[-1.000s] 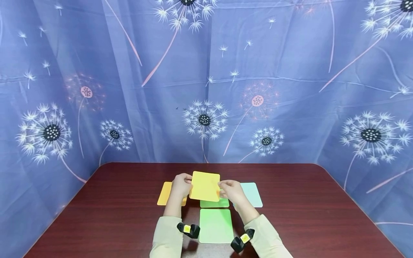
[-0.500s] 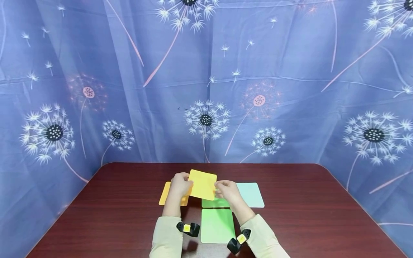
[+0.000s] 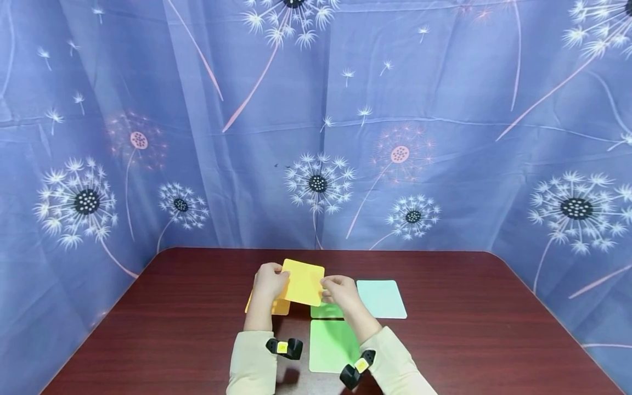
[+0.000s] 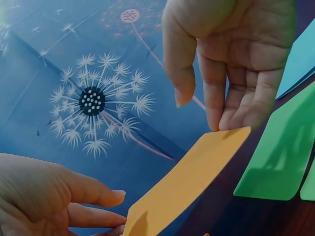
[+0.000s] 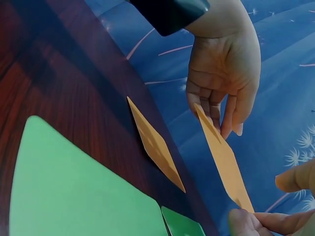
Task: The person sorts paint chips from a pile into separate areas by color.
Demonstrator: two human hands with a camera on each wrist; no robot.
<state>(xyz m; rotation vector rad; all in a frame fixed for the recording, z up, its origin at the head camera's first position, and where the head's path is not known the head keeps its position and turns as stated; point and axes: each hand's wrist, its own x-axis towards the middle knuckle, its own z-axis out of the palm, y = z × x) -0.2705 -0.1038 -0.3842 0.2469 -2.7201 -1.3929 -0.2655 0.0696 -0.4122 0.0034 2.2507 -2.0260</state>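
A square yellow card (image 3: 303, 282) with rounded corners is held up above the table, tilted, between both hands. My left hand (image 3: 270, 281) grips its left edge, with the thumb showing by the front face. At the opposite edge, the fingers of my right hand (image 3: 342, 292) hold the card. From the left wrist, the card (image 4: 192, 177) spans from the left hand (image 4: 54, 196) to the right hand (image 4: 236, 64). Beneath the left hand lies an orange card (image 3: 281, 307), partly covered. A green card (image 3: 326, 311) lies below the raised card, partly hidden.
A lighter green card (image 3: 333, 345) lies nearer on the dark red wooden table (image 3: 459, 329). To the right is a pale blue card (image 3: 382, 299). Behind the table hangs a blue dandelion-print cloth (image 3: 247, 181). Each wrist wears a small black camera.
Both hands and the yellow card have shifted left, covering more of the orange card and uncovering more of the pale blue one. The card has tipped slightly. The head view has turned slightly.
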